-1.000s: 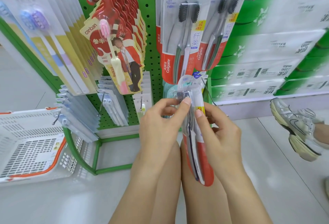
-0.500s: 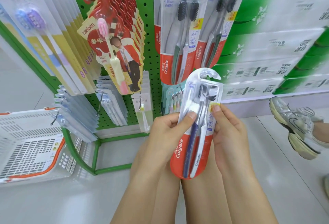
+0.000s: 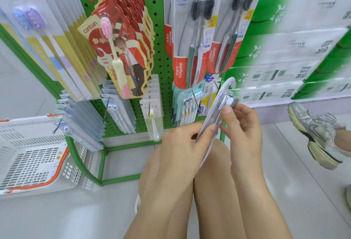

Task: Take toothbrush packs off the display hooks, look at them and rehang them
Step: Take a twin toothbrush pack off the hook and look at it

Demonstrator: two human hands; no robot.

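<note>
Head view shows the toothbrush pack (image 3: 218, 109) held edge-on near the rack's lower right corner, pinched by left hand (image 3: 182, 144) and right hand (image 3: 241, 126) fingers, so it could slip to the floor or miss its hook (image 3: 195, 100) on rehanging.
</note>
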